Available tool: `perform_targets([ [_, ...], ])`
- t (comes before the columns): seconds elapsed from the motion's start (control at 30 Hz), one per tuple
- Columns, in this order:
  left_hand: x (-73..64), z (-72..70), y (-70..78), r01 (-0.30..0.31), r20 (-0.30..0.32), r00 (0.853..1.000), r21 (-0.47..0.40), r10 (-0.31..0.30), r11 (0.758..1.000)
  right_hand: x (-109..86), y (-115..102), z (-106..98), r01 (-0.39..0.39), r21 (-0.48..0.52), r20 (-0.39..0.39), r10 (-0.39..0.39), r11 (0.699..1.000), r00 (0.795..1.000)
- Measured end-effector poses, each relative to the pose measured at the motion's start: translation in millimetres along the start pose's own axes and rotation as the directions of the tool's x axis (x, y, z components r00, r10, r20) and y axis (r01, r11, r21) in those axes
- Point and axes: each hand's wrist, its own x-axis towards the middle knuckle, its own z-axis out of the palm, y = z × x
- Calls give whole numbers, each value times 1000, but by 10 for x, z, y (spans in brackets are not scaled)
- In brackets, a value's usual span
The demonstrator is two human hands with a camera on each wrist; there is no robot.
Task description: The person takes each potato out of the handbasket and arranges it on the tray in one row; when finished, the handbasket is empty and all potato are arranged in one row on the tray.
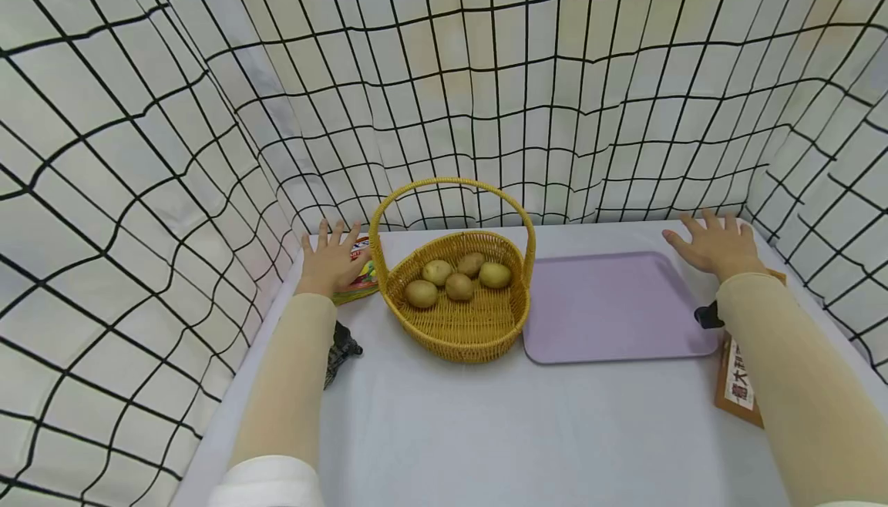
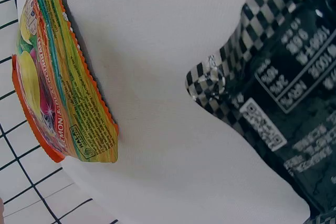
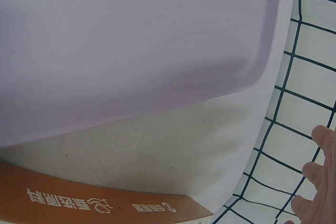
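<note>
My left hand [image 1: 329,263] is spread with straight fingers at the far left of the table, over a colourful snack packet [image 1: 362,270]. In the left wrist view that packet [image 2: 71,85] lies apart from a black checkered packet [image 2: 294,82]. At the far right, my right hand [image 1: 719,246] is spread beside a pale purple tray [image 1: 610,307]; neither hand holds anything. Some fingers [image 3: 316,177] show in the right wrist view. Between the hands stands a yellow wicker basket [image 1: 458,337] with a tall handle, holding several potatoes [image 1: 459,287].
A brown box [image 1: 739,384] with a white label lies right of the tray, partly under my right forearm. The black packet [image 1: 341,349] sits beside my left forearm. Black netting [image 1: 472,91] over white cloth walls the table's back and sides.
</note>
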Motion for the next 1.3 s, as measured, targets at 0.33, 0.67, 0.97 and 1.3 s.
perform_targets([
  [0.33, 17, -45, -5, 5, -31, 999, -81, -7, 997, 30, -189, -126, 74, -28, -97, -76, 997, 992],
  [0.67, -125, -109, -18, 46, -13, 999, -180, -50, 983, -151, -566, -396, 234, -109, -143, -248, 966, 958],
  [0.97, -426, -100, 16, 62, 0, 998, -410, -68, 910, -411, -832, -464, 289, -99, -134, -300, 952, 944],
  [1.3, -845, 93, 371, 204, 180, 978, -766, -101, 610, -695, -1161, -367, 388, -74, -133, -394, 919, 909],
])
